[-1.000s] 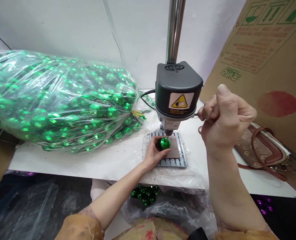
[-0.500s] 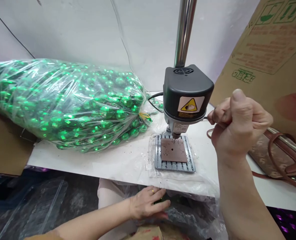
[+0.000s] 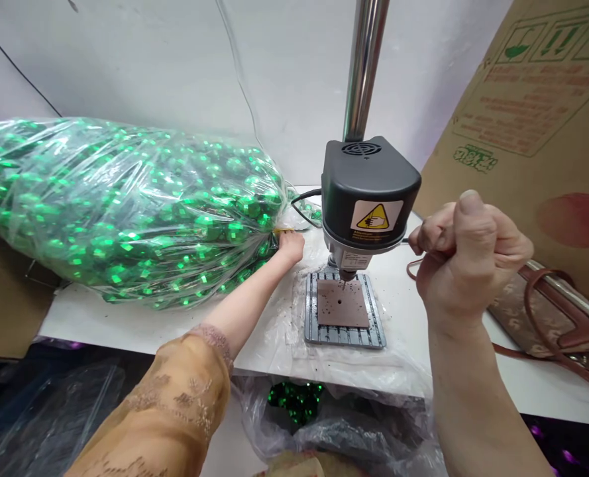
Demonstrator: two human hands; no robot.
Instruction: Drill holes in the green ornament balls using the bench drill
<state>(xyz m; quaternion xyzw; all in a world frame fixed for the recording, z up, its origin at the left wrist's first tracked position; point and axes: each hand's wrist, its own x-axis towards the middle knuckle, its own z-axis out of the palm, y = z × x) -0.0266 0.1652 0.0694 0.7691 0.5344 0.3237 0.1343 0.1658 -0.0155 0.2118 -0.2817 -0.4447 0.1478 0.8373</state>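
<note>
My right hand (image 3: 473, 262) is closed around the feed lever on the right of a small black bench drill press (image 3: 371, 189). Its drill bit points down over a brown square plate (image 3: 342, 313) with one dark hole, lying on the grey slotted base (image 3: 311, 328). My left hand (image 3: 290, 248) is at the mouth of a large clear plastic bag (image 3: 140, 218) full of shiny green faceted balls. Its fingers reach in at the opening and are hidden, so their grip does not show.
A cardboard box (image 3: 533, 119) stands at the right, with a brown patterned handbag (image 3: 517, 311) before it. Below the table edge, green balls (image 3: 297, 397) lie in clear plastic. A steel column (image 3: 366, 73) rises behind the drill. Dark crumbs dot the white table (image 3: 150, 331).
My left hand has moved from below the table's front edge up and forward to the mouth of the bag, uncovering green balls below. My right hand keeps its hold on the lever.
</note>
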